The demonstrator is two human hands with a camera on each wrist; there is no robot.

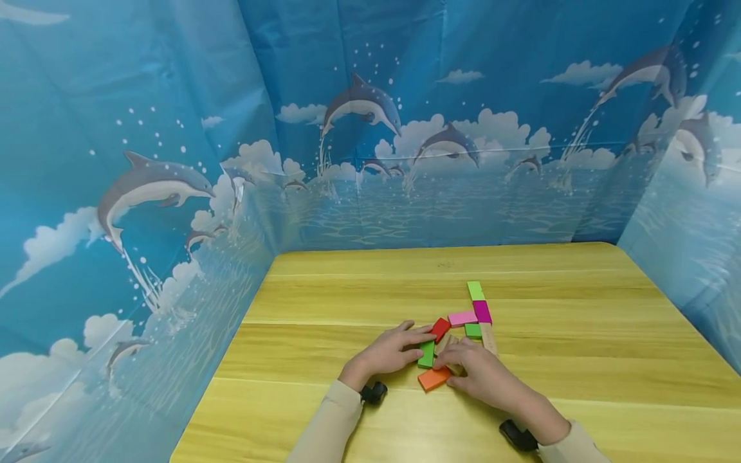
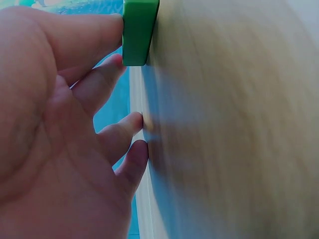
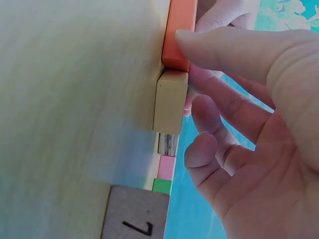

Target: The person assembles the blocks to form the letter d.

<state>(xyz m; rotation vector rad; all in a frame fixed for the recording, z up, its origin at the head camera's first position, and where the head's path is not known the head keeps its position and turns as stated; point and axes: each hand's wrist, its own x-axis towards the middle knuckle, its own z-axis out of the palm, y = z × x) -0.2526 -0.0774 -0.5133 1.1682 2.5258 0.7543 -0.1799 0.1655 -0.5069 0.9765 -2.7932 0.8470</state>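
Note:
My right hand pinches an orange block between thumb and index finger at its right end. In the right wrist view, the orange block touches a plain wooden block, and the thumb presses its face. My left hand lies beside a green block, fingers loosely extended. Its thumb touches the green block in the left wrist view, and the index fingertip reaches near the red block. Wooden blocks between the hands are partly hidden by the right fingers.
On the yellow wooden table, a light green block, a magenta block and a marked wooden block form a line. A pink block and a smaller green block adjoin it. A dolphin-print curtain surrounds the table.

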